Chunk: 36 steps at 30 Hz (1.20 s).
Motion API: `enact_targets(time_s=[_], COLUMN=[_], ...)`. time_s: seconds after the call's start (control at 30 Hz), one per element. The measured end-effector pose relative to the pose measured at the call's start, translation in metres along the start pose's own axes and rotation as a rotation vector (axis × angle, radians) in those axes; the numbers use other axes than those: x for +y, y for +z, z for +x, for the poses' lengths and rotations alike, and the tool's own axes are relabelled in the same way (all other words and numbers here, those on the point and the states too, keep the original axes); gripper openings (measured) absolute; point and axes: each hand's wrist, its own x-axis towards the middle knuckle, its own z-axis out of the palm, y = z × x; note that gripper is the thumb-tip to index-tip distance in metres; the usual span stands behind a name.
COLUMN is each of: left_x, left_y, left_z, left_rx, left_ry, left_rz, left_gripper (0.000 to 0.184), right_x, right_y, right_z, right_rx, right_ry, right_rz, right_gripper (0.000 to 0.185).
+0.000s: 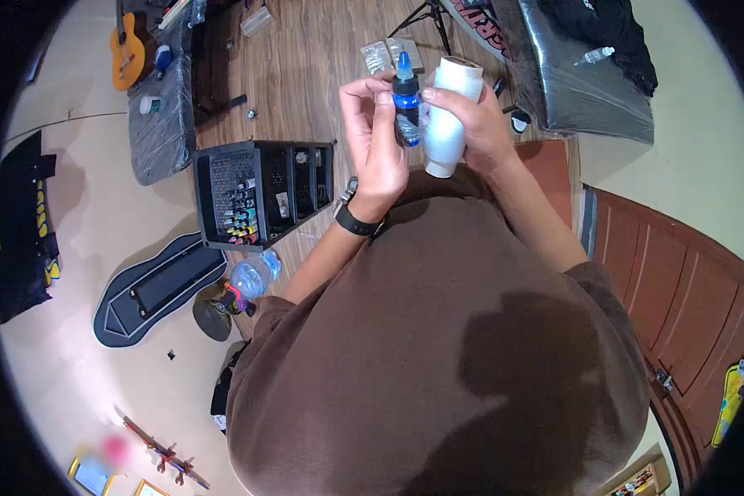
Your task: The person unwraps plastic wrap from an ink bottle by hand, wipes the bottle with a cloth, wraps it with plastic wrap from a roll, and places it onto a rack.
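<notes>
My left hand [374,140] pinches a small ink bottle [406,109] with blue liquid inside, a dark label and a blue pointed cap, held upright. Close beside it, my right hand [485,124] is wrapped around a white roll [446,124] with narrower ends, which looks like plastic wrap. The roll stands nearly upright and leans slightly. My right thumb lies across its front, near the bottle. Both things are in front of my chest, above the wood-patterned floor.
A black cart [260,149] at the left holds several ink bottles [241,217]. Below it are a large clear water bottle [255,273] and a guitar-shaped black case [161,285]. Plastic-covered furniture [583,95] stands at the upper right, near a tripod [430,18]. A brown door [670,264] is at the right.
</notes>
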Motion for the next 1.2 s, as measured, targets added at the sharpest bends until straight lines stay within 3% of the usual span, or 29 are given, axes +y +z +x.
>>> enact_targets(time_s=[0.43,0.57,0.8,0.97,1.07,1.2], left_x=[0.014,0.017,0.017,0.01,0.011,0.008], left_y=[0.007,0.01,0.009,0.006,0.005,0.005], left_z=[-0.002,-0.004,-0.005,-0.003,-0.003,0.001], left_rx=[0.045,-0.001,-0.002,-0.119,-0.152,-0.157], left_ry=[0.061,0.083,-0.117,-0.088,-0.199,-0.119], left_rz=[0.211,0.201,-0.007,-0.331,-0.047,0.107], left_gripper=[0.014,0.016,0.018,0.024,0.029,0.029], right_x=[0.002,0.002,0.006,-0.002,-0.006,-0.012], right_y=[0.002,0.0,-0.003,-0.002,-0.001,-0.004], right_z=[-0.007,-0.008,-0.011,-0.011,-0.009,-0.007], right_rx=[0.035,0.01,0.032,0.054,0.055,0.04], right_ry=[-0.097,-0.078,-0.072,-0.057,-0.071,-0.101], right_rz=[0.019,0.151,0.062,0.054,0.08,0.042], right_gripper=[0.022,0.022,0.023,0.023,0.024,0.026])
